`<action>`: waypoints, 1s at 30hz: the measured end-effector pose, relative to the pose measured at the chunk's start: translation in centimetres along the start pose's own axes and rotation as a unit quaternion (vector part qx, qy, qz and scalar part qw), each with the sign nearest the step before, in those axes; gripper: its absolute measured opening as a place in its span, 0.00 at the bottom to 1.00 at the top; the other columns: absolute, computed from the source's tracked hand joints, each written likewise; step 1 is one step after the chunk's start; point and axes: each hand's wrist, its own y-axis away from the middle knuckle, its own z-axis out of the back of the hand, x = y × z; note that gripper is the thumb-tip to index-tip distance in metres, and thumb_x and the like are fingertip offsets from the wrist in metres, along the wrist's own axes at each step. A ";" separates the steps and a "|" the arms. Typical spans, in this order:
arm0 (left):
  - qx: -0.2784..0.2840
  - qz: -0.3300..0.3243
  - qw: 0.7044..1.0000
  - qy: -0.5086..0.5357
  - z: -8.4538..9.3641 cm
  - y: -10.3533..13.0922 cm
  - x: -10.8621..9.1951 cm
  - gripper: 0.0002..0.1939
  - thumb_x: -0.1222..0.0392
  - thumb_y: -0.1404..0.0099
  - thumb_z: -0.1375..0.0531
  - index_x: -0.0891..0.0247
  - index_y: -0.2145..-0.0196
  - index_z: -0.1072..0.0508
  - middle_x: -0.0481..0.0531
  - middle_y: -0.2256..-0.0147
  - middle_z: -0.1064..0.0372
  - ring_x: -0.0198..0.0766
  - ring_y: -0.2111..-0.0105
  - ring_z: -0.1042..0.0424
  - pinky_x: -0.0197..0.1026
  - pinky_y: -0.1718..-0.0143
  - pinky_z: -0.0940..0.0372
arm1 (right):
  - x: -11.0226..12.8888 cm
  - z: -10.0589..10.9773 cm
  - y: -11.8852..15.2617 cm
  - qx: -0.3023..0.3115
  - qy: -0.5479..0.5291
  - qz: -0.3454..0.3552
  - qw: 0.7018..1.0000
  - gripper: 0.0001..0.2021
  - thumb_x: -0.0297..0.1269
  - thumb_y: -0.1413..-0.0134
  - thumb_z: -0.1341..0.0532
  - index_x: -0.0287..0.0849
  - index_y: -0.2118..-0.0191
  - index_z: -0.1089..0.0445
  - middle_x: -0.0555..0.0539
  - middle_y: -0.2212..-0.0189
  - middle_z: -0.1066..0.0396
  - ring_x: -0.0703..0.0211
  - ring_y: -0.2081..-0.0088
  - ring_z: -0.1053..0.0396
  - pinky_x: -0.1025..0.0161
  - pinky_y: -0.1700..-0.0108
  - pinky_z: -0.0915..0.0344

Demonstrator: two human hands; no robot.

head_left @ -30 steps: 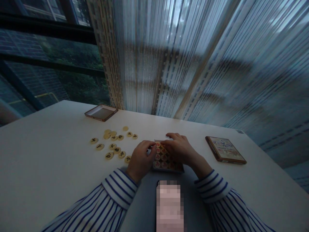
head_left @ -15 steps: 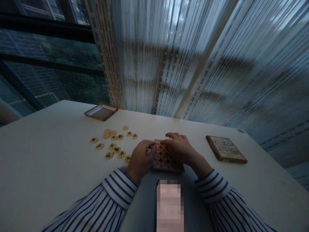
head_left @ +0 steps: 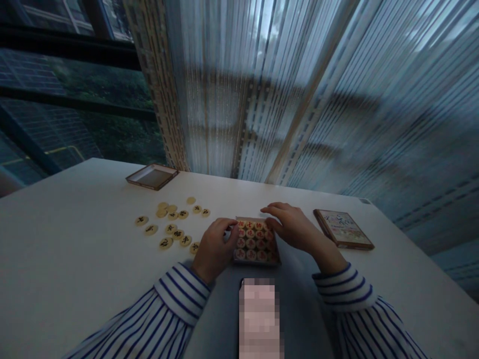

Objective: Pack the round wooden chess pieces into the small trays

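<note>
A shallow box (head_left: pixel 258 263) in front of me holds rows of round xiangqi pieces (head_left: pixel 251 243) with red characters, lying flat. My left hand (head_left: pixel 217 244) is at the box's left side, its fingers curled and the thumb and forefinger closed on the far left edge. My right hand (head_left: pixel 290 223) is over the far right corner with its fingers stretched out; it holds nothing I can see, and its thumb side hides part of that corner. Left of my left hand lie several loose pieces (head_left: pixel 178 234) with black characters, some of them blank side up.
An open, shallow tray-like lid (head_left: pixel 154 178) lies at the table's far left. To the right is a flat box (head_left: pixel 346 229) with a printed cover. A phone (head_left: pixel 259 319) with a blurred screen is close to me. Window and string curtain (head_left: pixel 239 99) border the far table edge.
My right hand has moved off the pieces to the right, uncovering most of the rows in the box. My left hand stays at the box's left edge. The view has shifted slightly.
</note>
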 end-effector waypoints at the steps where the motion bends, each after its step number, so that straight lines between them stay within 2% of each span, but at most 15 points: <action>1: 0.001 -0.001 1.000 0.003 0.0 0.1 0.0 0.08 0.62 0.39 0.47 0.65 0.65 0.29 0.53 0.67 0.29 0.38 0.68 0.30 0.41 0.66 0.33 | -0.2 0.1 0.4 0.000 -0.005 -0.004 1.000 0.17 0.34 0.42 0.50 0.42 0.48 0.35 0.42 0.50 0.34 0.52 0.49 0.38 0.54 0.49 0.44; 6: 0.011 -0.002 1.000 0.023 0.1 0.8 -0.1 0.09 0.62 0.39 0.47 0.64 0.62 0.30 0.55 0.65 0.30 0.39 0.66 0.29 0.42 0.67 0.31 | -0.8 -1.0 3.5 -0.025 -0.077 -0.042 0.996 0.20 0.35 0.43 0.49 0.34 0.46 0.39 0.37 0.50 0.34 0.52 0.50 0.36 0.56 0.50 0.40; 9: 0.029 -0.006 0.999 0.038 0.2 1.5 -0.3 0.10 0.61 0.39 0.48 0.64 0.60 0.32 0.56 0.62 0.30 0.40 0.62 0.29 0.44 0.64 0.31 | -0.7 -2.3 5.2 -0.036 -0.171 -0.095 0.980 0.20 0.37 0.43 0.49 0.37 0.46 0.40 0.40 0.57 0.29 0.57 0.61 0.31 0.58 0.58 0.35; 11: 0.035 -0.007 0.999 0.037 0.3 2.0 -0.4 0.11 0.62 0.39 0.48 0.64 0.58 0.32 0.57 0.60 0.30 0.41 0.60 0.29 0.46 0.61 0.31 | -0.5 -2.9 6.0 -0.033 -0.217 -0.096 0.971 0.21 0.38 0.43 0.47 0.39 0.45 0.41 0.42 0.61 0.28 0.59 0.66 0.30 0.59 0.62 0.34; 15: 0.043 0.002 0.999 0.026 0.5 2.8 -0.5 0.13 0.61 0.39 0.48 0.63 0.57 0.33 0.58 0.57 0.30 0.42 0.58 0.29 0.47 0.58 0.32 | 0.3 -3.4 7.0 -0.016 -0.266 -0.069 0.961 0.23 0.39 0.44 0.46 0.39 0.43 0.44 0.41 0.59 0.30 0.59 0.65 0.31 0.60 0.62 0.33; 22: 0.098 0.033 0.994 0.041 0.6 3.5 -0.8 0.15 0.61 0.39 0.48 0.64 0.54 0.34 0.58 0.55 0.30 0.42 0.56 0.29 0.47 0.56 0.33 | 0.7 -3.5 7.5 -0.021 -0.298 -0.052 0.953 0.24 0.35 0.48 0.43 0.41 0.44 0.42 0.41 0.56 0.32 0.58 0.60 0.32 0.60 0.61 0.33; 30: 0.094 0.046 0.992 0.063 0.5 3.4 -0.9 0.15 0.61 0.39 0.48 0.64 0.54 0.34 0.57 0.56 0.30 0.42 0.57 0.28 0.47 0.56 0.32 | 0.8 -3.7 7.7 -0.030 -0.296 -0.057 0.953 0.22 0.34 0.47 0.43 0.41 0.45 0.41 0.42 0.57 0.32 0.60 0.63 0.32 0.60 0.63 0.32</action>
